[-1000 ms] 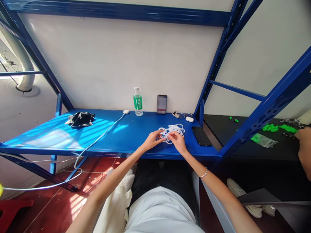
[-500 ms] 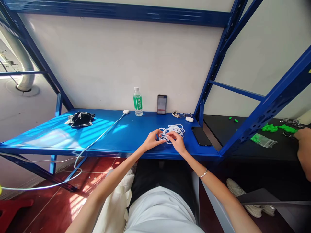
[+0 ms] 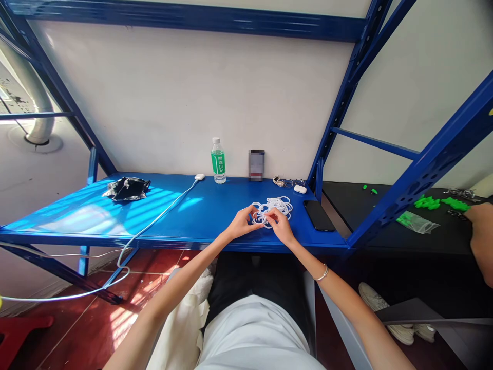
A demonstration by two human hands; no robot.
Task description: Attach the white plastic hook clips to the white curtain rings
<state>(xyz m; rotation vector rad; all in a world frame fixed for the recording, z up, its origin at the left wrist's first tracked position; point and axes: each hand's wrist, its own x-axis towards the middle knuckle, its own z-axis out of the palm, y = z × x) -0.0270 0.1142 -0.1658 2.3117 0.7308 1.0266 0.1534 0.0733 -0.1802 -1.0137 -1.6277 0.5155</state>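
Note:
A cluster of white rings [image 3: 284, 204], several of them overlapping, lies on the blue tabletop [image 3: 223, 205]. From its left side my left hand [image 3: 242, 222] pinches some of the white rings between thumb and fingers. My right hand [image 3: 280, 224] comes from the right, its thumb and fingertips closed on the same rings. The fingertips of both hands are a short way apart, with looped white rings between them. How the rings are joined is too small to make out.
A water bottle [image 3: 219, 162] and a propped phone [image 3: 256, 165] stand at the back. To the right are glasses [image 3: 295, 182], a white earbud case [image 3: 300, 189] and a black phone [image 3: 319, 216]. A white cable [image 3: 165, 210] and black crumpled bag [image 3: 129, 189] lie left. Another person's hand [image 3: 481, 226] is far right.
Almost nothing differs. My fingers have shifted very slightly on the white rings; both arms and the other objects stay where they were.

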